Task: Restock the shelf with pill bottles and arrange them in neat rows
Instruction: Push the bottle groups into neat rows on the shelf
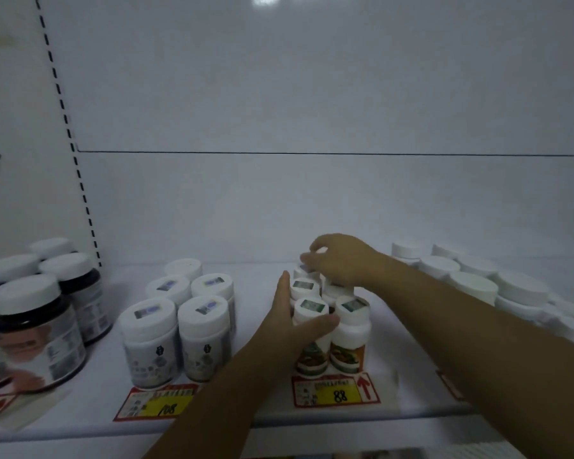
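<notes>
Forearms reach over shelf (265,412) edge, lower centre. Left hand (295,323) braces orange-label pill bottles (348,339), fingers (325,321) curled round front one; right hand (342,260) pinches rear cap (304,268). Best: steady block, seat rear bottle flush, square.
</notes>
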Demonstrator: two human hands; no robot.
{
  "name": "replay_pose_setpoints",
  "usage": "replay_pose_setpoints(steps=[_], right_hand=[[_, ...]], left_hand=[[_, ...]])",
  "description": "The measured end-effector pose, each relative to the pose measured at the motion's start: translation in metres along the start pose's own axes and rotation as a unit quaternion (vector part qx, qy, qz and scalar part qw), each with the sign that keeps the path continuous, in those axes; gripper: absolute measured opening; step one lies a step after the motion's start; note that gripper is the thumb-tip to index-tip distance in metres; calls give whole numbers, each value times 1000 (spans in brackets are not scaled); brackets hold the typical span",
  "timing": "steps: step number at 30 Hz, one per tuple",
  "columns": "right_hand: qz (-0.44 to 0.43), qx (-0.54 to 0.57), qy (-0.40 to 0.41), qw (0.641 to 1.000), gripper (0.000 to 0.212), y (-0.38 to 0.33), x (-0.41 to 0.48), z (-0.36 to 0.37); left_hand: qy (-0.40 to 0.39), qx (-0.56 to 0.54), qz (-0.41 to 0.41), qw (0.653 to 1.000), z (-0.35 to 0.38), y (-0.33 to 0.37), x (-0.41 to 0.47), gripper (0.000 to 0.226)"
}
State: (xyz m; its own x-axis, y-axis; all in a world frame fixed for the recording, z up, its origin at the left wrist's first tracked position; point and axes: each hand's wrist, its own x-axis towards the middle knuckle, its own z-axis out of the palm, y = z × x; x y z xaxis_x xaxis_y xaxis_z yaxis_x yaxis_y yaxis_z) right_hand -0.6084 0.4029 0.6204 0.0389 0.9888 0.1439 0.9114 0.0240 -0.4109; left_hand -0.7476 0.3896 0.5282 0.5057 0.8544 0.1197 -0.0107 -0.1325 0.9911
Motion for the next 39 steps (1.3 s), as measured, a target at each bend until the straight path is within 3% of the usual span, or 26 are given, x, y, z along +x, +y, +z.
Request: replay_pose_setpoints(steps=[3,12,15,17,20,23,28,30,34,37,39], right_hand=[[24,46,-88,995,37,-5,12,2],[22,42,-69,996,36,-8,9,6],[1,45,20,999,43,-13,-9,-6],[-52,76,102,990,39,-10,-34,-24],[-99,116,222,963,27,11,-85,-58],[-72,137,313,937,22,52,-126,-91],[38,205,345,915,28,125,-142,-105],[59,253,324,910,43,146,-138,-92],[73,381,271,881,55,165,-130,-61],[62,401,252,879,53,175,-122,-50],[53,430,242,868,50,181,-117,-48]], left_hand=[[-4,8,-10,1000,-1,0,2,113],[2,14,18,1000,1,-2,4,116],[45,-2,59,997,0,7,-4,133],[83,-6,92,992,0,11,-8,132],[138,4,147,979,5,16,-12,100],[182,79,236,951,13,34,-24,83],[59,55,344,935,76,70,-42,94],[71,5,299,952,113,69,-26,89],[132,-105,144,975,159,46,25,48],[209,-222,21,952,163,49,59,58],[226,-262,-15,938,165,53,72,55]])
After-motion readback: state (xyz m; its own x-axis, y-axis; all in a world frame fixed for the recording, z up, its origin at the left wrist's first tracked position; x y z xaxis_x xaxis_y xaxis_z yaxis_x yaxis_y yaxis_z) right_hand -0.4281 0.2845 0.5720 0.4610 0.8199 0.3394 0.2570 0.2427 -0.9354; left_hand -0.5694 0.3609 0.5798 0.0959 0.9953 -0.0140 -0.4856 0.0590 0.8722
